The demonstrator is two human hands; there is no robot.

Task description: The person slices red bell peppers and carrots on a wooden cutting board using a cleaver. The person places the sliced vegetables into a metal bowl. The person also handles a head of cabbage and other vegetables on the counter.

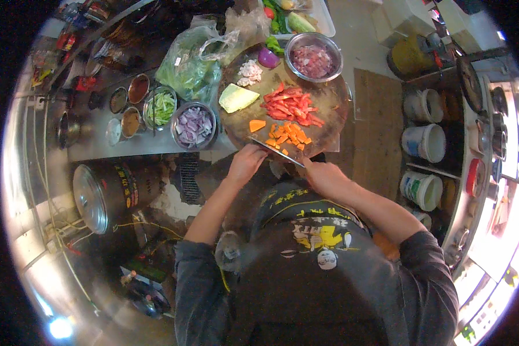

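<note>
My right hand [326, 176] grips the handle of a kitchen knife [279, 152], its blade slanting across the near edge of a round wooden chopping board [335, 104]. The bunched fingers of my left hand [246, 164] rest by the blade's far left end; whether they pinch something is hidden. Just beyond the blade lie diced carrot pieces [289, 135] and a larger carrot chunk [257, 126]. Farther back are red vegetable strips [290, 106], a pale green cabbage-like wedge [238, 98], chopped white pieces [250, 72] and a purple onion piece [268, 57]. A steel bowl [341, 65] holds cut raw meat [312, 60].
Left of the board stand a bowl of cut purple onion [193, 125], a bowl of green strips [161, 108] and several seasoning bowls [131, 122]. Behind them sits a plastic bag [186, 60]. A vegetable tray [326, 21] is at the back; white buckets [424, 142] line right-hand shelves.
</note>
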